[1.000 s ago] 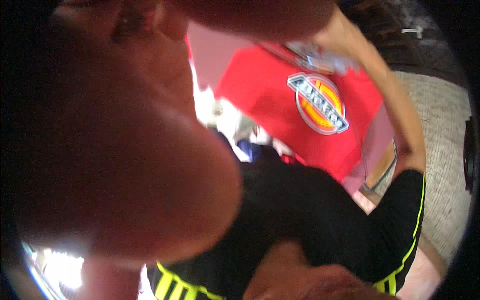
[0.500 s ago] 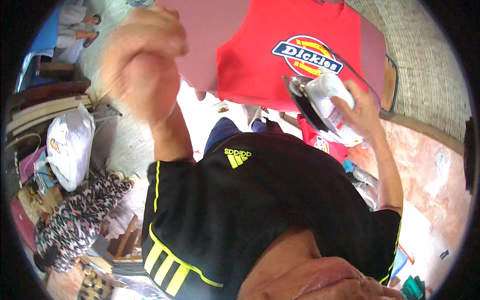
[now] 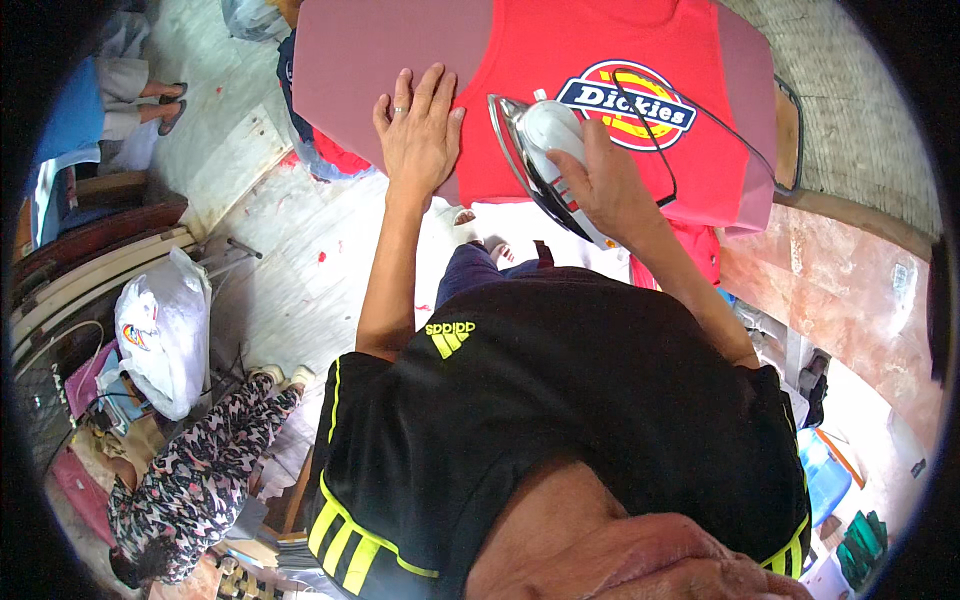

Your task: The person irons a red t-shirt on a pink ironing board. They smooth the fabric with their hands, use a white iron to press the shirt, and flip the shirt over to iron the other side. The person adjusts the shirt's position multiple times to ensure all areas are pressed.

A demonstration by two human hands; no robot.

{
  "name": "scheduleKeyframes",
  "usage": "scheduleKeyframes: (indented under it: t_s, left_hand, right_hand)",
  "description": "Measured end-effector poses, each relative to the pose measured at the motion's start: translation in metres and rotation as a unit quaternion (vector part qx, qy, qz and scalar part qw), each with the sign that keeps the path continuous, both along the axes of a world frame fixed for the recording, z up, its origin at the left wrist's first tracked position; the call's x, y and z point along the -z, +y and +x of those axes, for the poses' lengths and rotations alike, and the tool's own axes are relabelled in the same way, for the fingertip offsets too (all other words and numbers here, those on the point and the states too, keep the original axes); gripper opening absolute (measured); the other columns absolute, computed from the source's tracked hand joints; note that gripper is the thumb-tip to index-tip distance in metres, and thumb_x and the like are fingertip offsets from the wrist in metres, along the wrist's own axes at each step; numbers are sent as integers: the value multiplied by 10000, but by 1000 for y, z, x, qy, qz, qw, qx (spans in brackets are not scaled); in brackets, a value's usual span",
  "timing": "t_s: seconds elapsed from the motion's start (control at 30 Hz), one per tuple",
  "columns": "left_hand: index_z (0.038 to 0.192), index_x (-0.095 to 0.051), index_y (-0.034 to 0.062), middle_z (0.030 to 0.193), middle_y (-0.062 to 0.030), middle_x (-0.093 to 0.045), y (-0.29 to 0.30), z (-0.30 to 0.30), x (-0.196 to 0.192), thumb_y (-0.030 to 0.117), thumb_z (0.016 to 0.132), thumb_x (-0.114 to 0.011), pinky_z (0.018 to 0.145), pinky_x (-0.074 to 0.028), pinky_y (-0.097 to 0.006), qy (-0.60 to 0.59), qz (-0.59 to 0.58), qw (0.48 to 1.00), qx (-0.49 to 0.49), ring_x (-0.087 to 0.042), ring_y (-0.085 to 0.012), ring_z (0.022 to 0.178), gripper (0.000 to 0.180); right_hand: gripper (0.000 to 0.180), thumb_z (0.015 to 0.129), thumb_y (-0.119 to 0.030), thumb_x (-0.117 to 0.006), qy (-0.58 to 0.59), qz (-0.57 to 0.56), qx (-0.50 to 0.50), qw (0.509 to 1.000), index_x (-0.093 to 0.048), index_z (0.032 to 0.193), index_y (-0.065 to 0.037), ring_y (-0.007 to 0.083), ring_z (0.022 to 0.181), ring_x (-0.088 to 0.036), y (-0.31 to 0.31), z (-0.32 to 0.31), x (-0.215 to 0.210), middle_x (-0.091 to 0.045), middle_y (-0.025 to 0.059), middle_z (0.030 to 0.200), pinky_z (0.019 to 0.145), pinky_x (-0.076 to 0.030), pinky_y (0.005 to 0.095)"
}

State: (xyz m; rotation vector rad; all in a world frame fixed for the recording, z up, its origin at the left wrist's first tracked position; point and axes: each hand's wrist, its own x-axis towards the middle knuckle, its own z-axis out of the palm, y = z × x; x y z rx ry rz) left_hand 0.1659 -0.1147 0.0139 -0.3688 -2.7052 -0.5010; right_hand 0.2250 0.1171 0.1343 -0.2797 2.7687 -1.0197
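Observation:
A clothes iron [image 3: 548, 135], white and grey with a metal soleplate, is in the grip of my right hand [image 3: 606, 190]. Its pointed end is over the near part of a red shirt [image 3: 525, 55] with a printed emblem, spread on a mauve-covered ironing board [image 3: 345, 70]. I cannot tell whether the soleplate touches the cloth. Left of the shirt, my left hand [image 3: 420, 140] rests on the board cover, fingers stretched out and holding nothing. A black cord [image 3: 728, 130] runs across the shirt near the emblem.
A white plastic bag [image 3: 165, 335] stands at the left beside stacked boards [image 3: 95, 270]. One person in patterned clothes [image 3: 205, 470] is at lower left; another person's legs [image 3: 140, 95] show at upper left. Red cloth [image 3: 695, 250] hangs below the board's near edge.
My left hand has come down from its raised, blurred position onto the board beside the shirt. The iron in my right hand has moved left and turned more over the shirt.

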Motion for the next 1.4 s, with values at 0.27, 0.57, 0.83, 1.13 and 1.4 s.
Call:
scheduleKeyframes:
  t_s: [0.27,0.57,0.83,1.13,1.4]
  left_hand:
    - [1360,-597,195,1473,-11,-506,-6,-5,2,360,992,-505,1133,-241,-565,17,7,1000,4,-377,-321,1420,414]
    - [1347,-605,165,1474,-48,-500,-12,-3,-3,374,980,-523,1130,-238,-578,13,-6,1000,22,-375,-337,1416,430]
    - [1165,-686,131,1087,-126,-624,-29,-89,-42,361,941,-619,878,-415,-529,-39,150,982,106,-563,-355,1023,328]
    - [1169,-618,67,857,-110,-674,41,-318,-19,416,895,-667,846,-481,-513,208,82,952,211,-644,-338,918,446]
    - [791,-686,46,803,-118,-654,46,-368,-13,394,895,-674,740,-461,-480,65,79,932,347,-630,-317,838,363]
  right_hand:
    - [397,1018,-330,-552,35,6,-19,999,-441,1070,47,459,777,-659,9,11,11,-602,334,839,642,-472,500]
    - [459,985,-349,-591,-65,45,84,993,-461,1171,50,487,945,-659,30,60,4,-625,355,1016,779,-524,537]
    - [318,990,-282,-612,-32,-150,236,959,-515,1048,15,256,783,-636,-3,42,-30,-617,199,859,693,-492,407]
    - [236,1030,-218,-567,71,-157,321,931,-447,1040,-15,86,548,-461,-82,-87,2,-496,42,686,471,-377,283]
    - [301,1024,-231,-573,152,-14,330,932,-389,946,-6,298,582,-520,-86,-161,14,-492,220,675,568,-430,445]
